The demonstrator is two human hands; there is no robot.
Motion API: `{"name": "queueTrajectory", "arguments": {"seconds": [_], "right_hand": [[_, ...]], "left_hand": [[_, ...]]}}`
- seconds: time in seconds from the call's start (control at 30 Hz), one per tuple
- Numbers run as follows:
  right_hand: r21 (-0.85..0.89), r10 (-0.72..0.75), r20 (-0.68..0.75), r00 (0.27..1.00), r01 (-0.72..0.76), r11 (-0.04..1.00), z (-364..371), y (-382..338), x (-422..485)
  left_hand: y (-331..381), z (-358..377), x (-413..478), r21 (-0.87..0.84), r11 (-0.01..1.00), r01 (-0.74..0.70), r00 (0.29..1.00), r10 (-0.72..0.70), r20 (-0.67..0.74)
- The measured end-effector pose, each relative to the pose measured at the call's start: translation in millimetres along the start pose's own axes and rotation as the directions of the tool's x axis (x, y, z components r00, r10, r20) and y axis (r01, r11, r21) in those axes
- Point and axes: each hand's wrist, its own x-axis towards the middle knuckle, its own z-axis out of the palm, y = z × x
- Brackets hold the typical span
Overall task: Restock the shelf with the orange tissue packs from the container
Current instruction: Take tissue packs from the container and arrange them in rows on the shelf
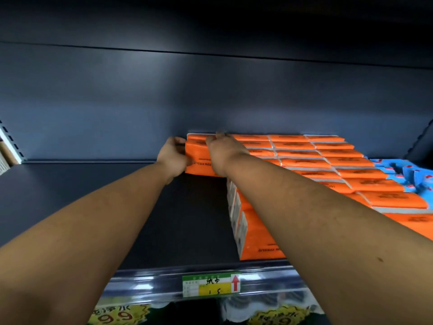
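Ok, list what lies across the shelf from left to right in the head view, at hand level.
White slotted shelf upright, dark shelf board, left hand, orange plastic-wrapped tissue pack held between the hands, right hand, rows of stocked orange tissue packs, blue wrapped packs.

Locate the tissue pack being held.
Head view, centre: the orange tissue pack is at the back of the shelf, gripped by the left hand and right hand, just left of the stacked orange packs.
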Motion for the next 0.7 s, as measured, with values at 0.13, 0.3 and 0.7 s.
{"name": "queueTrajectory", "arguments": {"seconds": [0.13, 0.3, 0.7], "right_hand": [[-0.013, -0.006, 0.000, 1.000, 0.006, 1.000, 0, -1, 0], [-0.004, -0.065, -0.078, 0.995, 0.064, 0.998, -8, 0, -15], [-0.060, -0.176, -0.130, 0.976, 0.170, 0.984, -33, -37, -138]], "left_hand": [[2, -3, -11, 0.162, 0.986, -0.030, 0.997, 0.019, 0.071], [9, -22, -41, 0.524, 0.845, -0.109, 0.994, 0.098, 0.048], [37, -89, -183, 0.916, 0.343, -0.207, 0.975, 0.148, 0.165]]}}
